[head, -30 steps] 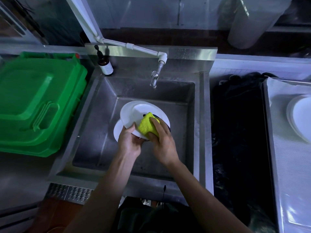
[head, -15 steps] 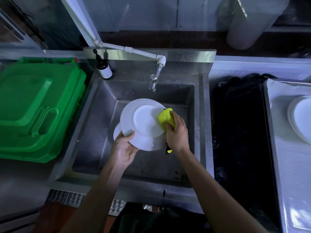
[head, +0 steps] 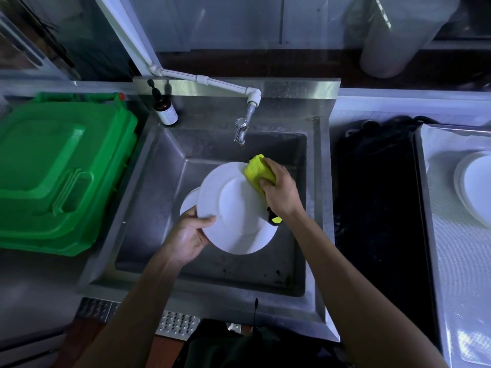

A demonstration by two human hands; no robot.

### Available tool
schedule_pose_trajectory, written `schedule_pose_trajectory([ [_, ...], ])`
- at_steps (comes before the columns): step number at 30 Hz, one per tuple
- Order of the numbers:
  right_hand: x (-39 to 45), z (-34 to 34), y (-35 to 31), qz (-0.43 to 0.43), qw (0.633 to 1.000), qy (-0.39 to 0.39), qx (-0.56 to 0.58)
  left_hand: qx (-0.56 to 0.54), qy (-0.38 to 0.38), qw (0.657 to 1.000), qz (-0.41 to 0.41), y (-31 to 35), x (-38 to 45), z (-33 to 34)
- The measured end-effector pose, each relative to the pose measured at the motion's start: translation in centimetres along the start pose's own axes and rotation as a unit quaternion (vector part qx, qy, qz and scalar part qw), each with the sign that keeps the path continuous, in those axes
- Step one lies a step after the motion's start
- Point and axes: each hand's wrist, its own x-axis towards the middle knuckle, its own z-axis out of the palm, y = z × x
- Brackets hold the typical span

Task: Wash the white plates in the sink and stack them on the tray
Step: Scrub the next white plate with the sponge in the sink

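Left hand: my left hand (head: 190, 236) grips the round white plate (head: 233, 208) by its lower-left rim, tilted above the stainless steel sink (head: 164, 181).
Right hand: my right hand (head: 280, 189) clutches a yellow-green sponge (head: 257, 170), pressed on the plate's upper-right edge.
Tray: the grey tray (head: 451, 235) on the right carries stacked white plates (head: 475, 185).

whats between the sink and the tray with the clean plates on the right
In the head view, a black surface fills the whole stretch between the sink and the tray. Nothing distinct stands on it; it is too dark to tell more.
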Motion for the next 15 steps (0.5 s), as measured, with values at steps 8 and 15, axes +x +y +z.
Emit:
schedule_pose_trajectory([
  [8,-0.6,0.9,-1.0,-0.092,0.994,-0.038,-0.038,0.060,-0.011,0.998,-0.022,0.1,-0.3,0.7],
  [15,-2.3,2.8,-2.3,-0.150,0.986,-0.025,-0.070,0.099,-0.010,0.995,-0.026,0.8,0.2,0.9],
])
